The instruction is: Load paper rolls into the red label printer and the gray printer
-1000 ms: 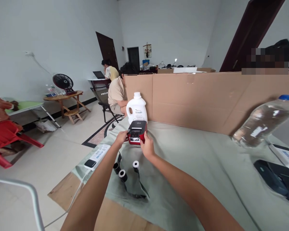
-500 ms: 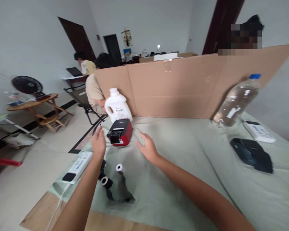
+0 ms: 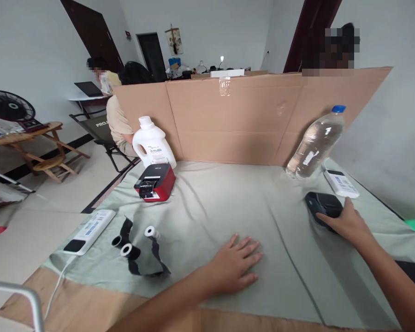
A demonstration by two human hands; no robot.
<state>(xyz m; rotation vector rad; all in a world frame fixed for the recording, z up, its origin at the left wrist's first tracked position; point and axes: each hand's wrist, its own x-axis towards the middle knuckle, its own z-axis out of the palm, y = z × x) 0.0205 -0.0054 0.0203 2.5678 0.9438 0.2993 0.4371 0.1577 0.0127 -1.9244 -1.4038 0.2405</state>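
While the left hand [image 3: 233,266] splays, the right [image 3: 349,223] grips a device [image 3: 325,204].

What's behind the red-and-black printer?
A white plastic jug with a handle. The red-and-black printer hides the jug's lower front, so that bit can't be seen.

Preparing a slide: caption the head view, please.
Right hand on a black device, left hand spread over pale green cloth.

The right hand [image 3: 347,223] covers part of the black device [image 3: 327,205], so we cannot be sure whether it grips. We find the print [image 3: 156,151] on the white jug [image 3: 147,137] too small to read. The left edge crops the fan [image 3: 12,106]; cardboard [image 3: 228,120] hides part of a seated person [image 3: 117,120].
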